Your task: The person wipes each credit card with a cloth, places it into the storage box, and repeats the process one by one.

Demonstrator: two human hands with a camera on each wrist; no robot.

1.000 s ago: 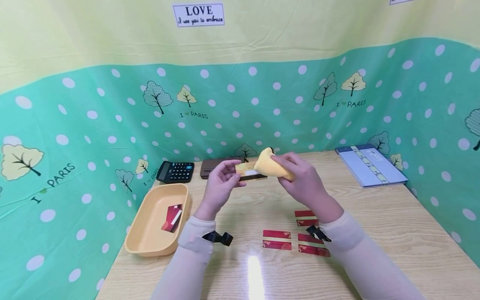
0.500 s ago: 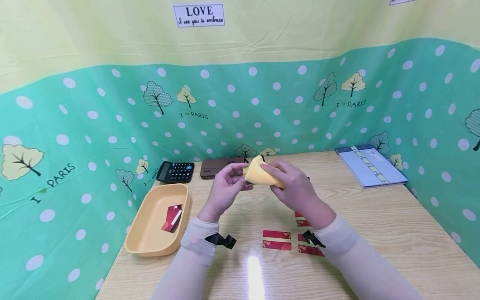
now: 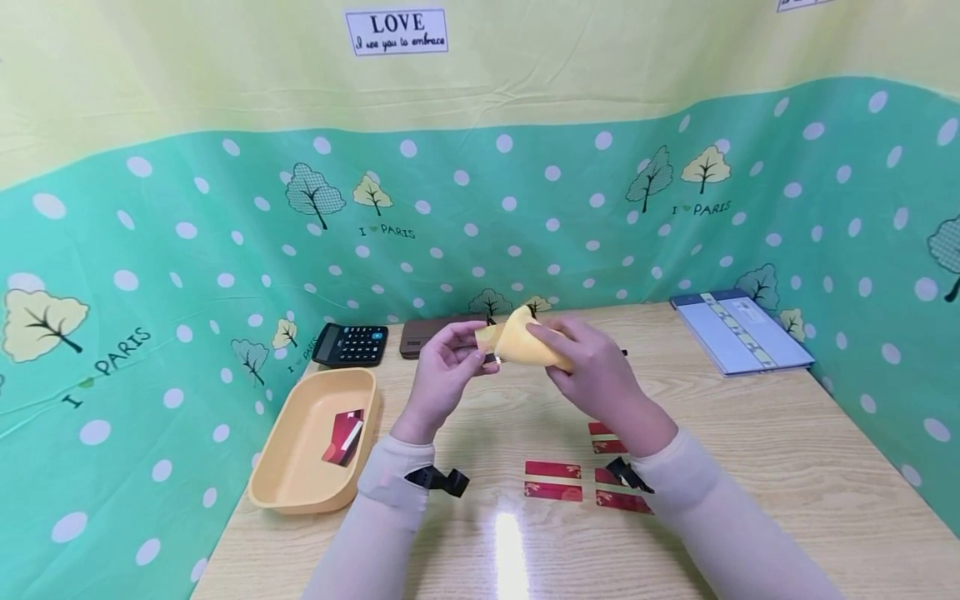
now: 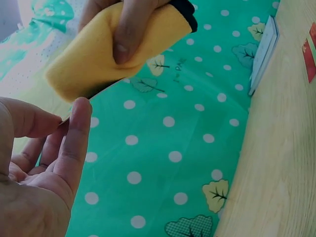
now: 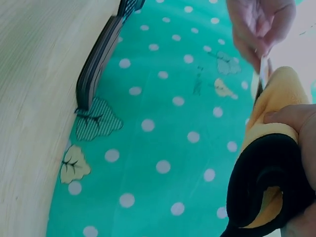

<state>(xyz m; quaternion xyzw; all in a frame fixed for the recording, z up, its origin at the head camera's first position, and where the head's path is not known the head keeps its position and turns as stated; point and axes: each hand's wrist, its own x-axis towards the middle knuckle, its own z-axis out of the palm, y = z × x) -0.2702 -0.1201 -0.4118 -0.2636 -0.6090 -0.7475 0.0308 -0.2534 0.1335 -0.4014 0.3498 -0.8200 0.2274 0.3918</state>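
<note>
Out over the table my left hand (image 3: pixel 442 375) pinches one end of a gold bank card (image 3: pixel 490 336) between thumb and fingers. My right hand (image 3: pixel 600 371) grips a yellow cloth (image 3: pixel 521 337) with a black edge, folded over the card. The cloth hides most of the card, leaving the end by my left fingers in sight. In the left wrist view, the right thumb presses into the cloth (image 4: pixel 94 54) and a thin card edge shows beneath it. The black edging (image 5: pixel 256 168) hangs in a loop beside the right hand in the right wrist view.
Several red cards, one of them here (image 3: pixel 553 481), lie on the table under my right wrist. A peach tray (image 3: pixel 281 450) on the left contains red cards (image 3: pixel 347 437). Behind are a calculator (image 3: pixel 351 344) and a brown wallet (image 3: pixel 423 336); a blue folder (image 3: pixel 738 333) lies at right.
The right hand and cloth have moved left over the card, then slightly back, baring the card's left end again. The left hand keeps its pinch, shifting only a little.
</note>
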